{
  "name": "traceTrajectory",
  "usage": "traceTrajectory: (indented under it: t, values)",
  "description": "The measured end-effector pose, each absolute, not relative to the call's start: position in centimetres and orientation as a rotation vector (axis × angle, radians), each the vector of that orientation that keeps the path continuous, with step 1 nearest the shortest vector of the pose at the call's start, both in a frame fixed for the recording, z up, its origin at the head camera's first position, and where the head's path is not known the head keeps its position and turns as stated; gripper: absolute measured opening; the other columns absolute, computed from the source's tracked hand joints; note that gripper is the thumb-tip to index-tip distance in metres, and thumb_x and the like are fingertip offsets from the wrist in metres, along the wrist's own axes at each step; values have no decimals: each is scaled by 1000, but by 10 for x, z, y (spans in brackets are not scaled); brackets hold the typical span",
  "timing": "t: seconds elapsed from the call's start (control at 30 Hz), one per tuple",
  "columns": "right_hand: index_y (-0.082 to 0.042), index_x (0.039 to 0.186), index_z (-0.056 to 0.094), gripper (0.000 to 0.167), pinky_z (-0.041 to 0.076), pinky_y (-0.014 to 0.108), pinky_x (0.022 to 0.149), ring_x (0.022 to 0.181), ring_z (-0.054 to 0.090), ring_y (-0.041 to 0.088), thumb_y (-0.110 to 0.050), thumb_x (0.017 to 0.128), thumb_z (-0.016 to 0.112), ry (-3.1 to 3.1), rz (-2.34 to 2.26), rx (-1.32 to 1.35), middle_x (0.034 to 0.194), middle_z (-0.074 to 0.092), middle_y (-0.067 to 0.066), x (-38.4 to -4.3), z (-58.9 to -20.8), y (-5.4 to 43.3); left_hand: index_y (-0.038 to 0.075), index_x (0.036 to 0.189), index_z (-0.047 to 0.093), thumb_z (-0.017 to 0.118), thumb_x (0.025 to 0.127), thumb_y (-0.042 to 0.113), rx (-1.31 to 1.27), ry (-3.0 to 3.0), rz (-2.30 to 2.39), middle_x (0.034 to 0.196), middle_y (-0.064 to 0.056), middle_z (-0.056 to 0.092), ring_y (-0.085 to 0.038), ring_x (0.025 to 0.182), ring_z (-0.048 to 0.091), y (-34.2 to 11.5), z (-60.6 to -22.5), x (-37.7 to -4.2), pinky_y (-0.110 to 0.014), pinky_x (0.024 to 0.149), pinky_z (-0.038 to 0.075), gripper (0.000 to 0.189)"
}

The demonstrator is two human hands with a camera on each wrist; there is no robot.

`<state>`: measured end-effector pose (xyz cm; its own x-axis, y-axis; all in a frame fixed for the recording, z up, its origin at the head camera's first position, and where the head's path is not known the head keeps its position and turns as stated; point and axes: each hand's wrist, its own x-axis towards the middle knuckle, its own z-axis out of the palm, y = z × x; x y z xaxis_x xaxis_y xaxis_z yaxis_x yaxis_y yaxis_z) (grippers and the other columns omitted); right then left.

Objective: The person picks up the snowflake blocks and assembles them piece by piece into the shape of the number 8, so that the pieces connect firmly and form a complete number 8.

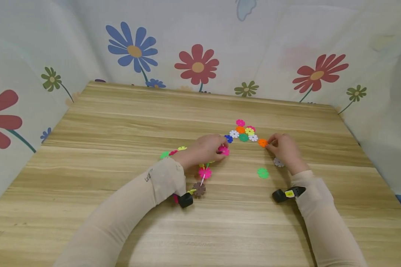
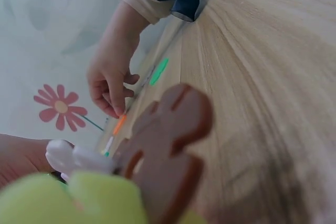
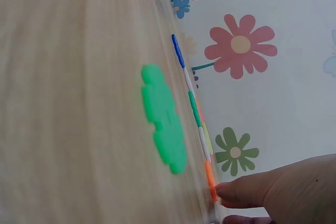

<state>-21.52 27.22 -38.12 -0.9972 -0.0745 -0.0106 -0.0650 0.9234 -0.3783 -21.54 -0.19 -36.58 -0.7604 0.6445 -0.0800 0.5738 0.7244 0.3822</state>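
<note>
My left hand [image 1: 205, 150] pinches a pink snowflake disc [image 1: 224, 150]. Under that hand and wrist runs a string of joined notched discs, including another pink disc [image 1: 205, 172] and a brown disc [image 1: 199, 189], which looms large in the left wrist view. My right hand [image 1: 285, 150] has its fingertips at the right edge of an orange disc [image 1: 263, 142] lying on the table. In the right wrist view, the left hand holds its pink disc raised above the tabletop. Part of the string is hidden behind the left forearm.
Several loose discs lie between the hands, among them a blue disc [image 1: 228, 139], a dark green disc [image 1: 243, 137] and a yellow disc [image 1: 250, 131]. A light green disc [image 1: 263, 173] and a pale disc [image 1: 278, 162] lie near the right wrist. Flower-printed cloth [image 1: 260, 48] stands behind the table [image 1: 240, 230].
</note>
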Motion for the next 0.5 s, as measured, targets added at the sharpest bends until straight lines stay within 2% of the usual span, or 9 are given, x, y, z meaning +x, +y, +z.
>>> traceTrajectory:
  t: [0.2, 0.5]
  values:
    - [4, 116, 59, 32, 44, 50, 86, 100, 53, 37, -20, 95, 60, 3073, -644, -145, 108, 61, 26, -219, -385, 272, 9, 119, 62, 65, 92, 28, 982, 2704, 533, 102, -2, 62, -15, 84, 51, -2, -367, -215, -25, 76, 45, 33]
    - [6, 109, 60, 30, 43, 49, 90, 99, 52, 35, -18, 92, 65, 3040, -731, -210, 106, 59, 24, -222, -390, 267, 8, 120, 63, 64, 92, 26, 1008, 2679, 550, 99, -2, 62, -15, 82, 51, -3, -365, -215, -25, 75, 44, 33]
